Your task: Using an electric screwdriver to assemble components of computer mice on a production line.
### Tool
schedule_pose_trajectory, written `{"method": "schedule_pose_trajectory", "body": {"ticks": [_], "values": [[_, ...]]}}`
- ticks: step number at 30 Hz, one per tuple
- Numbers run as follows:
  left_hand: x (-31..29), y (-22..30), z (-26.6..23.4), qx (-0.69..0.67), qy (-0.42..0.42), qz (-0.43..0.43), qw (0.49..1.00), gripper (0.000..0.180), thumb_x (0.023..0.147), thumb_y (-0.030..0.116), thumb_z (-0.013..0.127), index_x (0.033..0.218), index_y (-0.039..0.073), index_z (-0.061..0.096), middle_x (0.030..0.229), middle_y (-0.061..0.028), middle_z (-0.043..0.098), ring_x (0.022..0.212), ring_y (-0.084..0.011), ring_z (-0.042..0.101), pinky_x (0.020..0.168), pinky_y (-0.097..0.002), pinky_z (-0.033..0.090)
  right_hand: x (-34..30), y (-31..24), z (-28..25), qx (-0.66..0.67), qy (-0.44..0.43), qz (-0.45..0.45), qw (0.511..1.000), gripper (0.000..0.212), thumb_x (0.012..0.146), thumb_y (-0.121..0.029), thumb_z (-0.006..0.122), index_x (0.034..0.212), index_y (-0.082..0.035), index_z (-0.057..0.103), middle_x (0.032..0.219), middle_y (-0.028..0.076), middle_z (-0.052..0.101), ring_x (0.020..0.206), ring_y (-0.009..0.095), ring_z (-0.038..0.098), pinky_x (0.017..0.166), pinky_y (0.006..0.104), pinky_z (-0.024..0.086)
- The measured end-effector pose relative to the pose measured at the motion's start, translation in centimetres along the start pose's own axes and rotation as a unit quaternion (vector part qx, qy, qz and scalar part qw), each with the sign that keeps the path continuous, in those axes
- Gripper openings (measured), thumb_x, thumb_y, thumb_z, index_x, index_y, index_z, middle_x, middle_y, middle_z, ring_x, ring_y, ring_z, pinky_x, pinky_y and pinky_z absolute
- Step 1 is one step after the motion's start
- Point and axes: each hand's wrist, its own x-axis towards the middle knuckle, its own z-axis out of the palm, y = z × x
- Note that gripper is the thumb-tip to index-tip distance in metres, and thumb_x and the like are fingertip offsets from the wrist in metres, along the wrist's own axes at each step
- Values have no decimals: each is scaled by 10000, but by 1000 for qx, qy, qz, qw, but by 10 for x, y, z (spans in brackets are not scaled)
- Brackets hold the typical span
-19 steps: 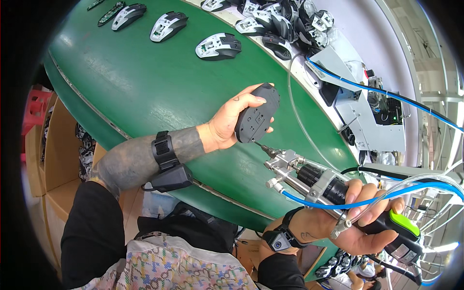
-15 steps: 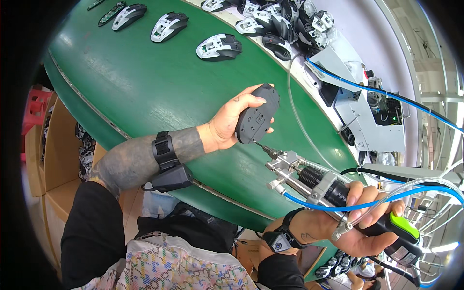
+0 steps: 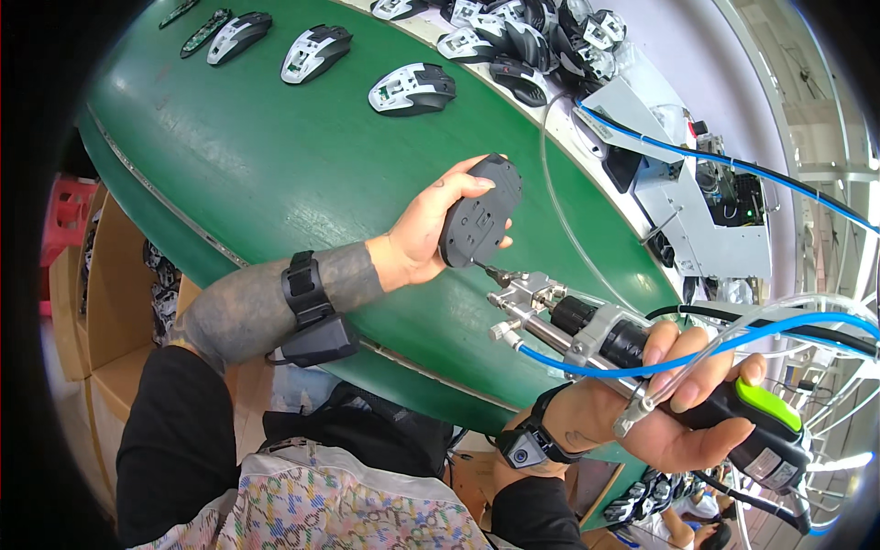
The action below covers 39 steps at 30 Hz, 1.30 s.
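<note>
My left hand (image 3: 429, 220) grips a black computer mouse (image 3: 478, 215) with its underside turned up, thumb along its upper edge. In my right hand (image 3: 683, 403) is an electric screwdriver (image 3: 605, 335), black with a bright green lever and a metal screw-feeding head. Its bit (image 3: 490, 270) reaches the mouse's lower end, at or very near a screw hole; whether a screw is there is too small to tell. A blue air hose (image 3: 623, 372) and clear tubes run from the tool past my right fingers.
Partly assembled mice (image 3: 412, 89) in white and black lie spaced along the green belt (image 3: 229, 156). More mouse shells (image 3: 527, 46) are heaped on the far ledge, beside a grey feeding machine (image 3: 701, 220). Cardboard boxes (image 3: 119, 312) stand at lower left; other people sit at lower right.
The mouse and screwdriver have shifted slightly left together, with the bit still at the mouse's lower end. Both grips look the same.
</note>
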Motion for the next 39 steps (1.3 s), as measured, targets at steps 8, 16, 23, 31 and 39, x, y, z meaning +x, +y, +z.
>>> {"method": "schedule_pose_trajectory", "body": {"ticks": [8, 16, 23, 31, 39], "values": [[12, -6, -12, 95, 57, -38, 993, 485, 823, 239, 513, 1269, 84, 401, 1051, -101, 497, 832, -213, 570, 744, -377, 532, -2, -18, 1, 13, 15, -42, 999, 442, 894, -407, 490, 1154, -74, 358, 697, 34, 487, 566, 159, 475, 578, 299, 387], [1, -15, -5, 49, 21, -62, 997, 469, 825, 226, 536, 1262, 99, 420, 1004, -79, 510, 816, -190, 561, 713, -361, 529, -4, -3, 1, 13, -1, -30, 999, 430, 891, -374, 508, 1152, -73, 346, 707, 63, 519, 558, 193, 524, 613, 353, 429], [1, -15, -8, 68, 10, -67, 995, 519, 822, 255, 512, 1300, 106, 376, 1070, -93, 486, 852, -215, 566, 755, -395, 527, -5, -2, 6, 37, 21, -36, 998, 440, 874, -383, 531, 1133, -72, 359, 681, 53, 509, 547, 188, 498, 585, 348, 432], [-3, -17, -5, 46, 12, -58, 997, 509, 817, 258, 502, 1283, 95, 378, 1050, -100, 501, 851, -217, 572, 730, -388, 536, -6, -2, 4, 33, 12, -35, 999, 450, 864, -392, 541, 1130, -75, 362, 690, 49, 518, 546, 184, 491, 575, 335, 429], [-6, -14, -1, 85, 32, -72, 993, 514, 815, 260, 501, 1280, 91, 366, 1048, -108, 505, 846, -230, 581, 727, -393, 536, -5, -8, 3, 31, 15, -34, 999, 445, 864, -397, 544, 1121, -80, 366, 687, 46, 522, 555, 185, 501, 578, 325, 427]]}}
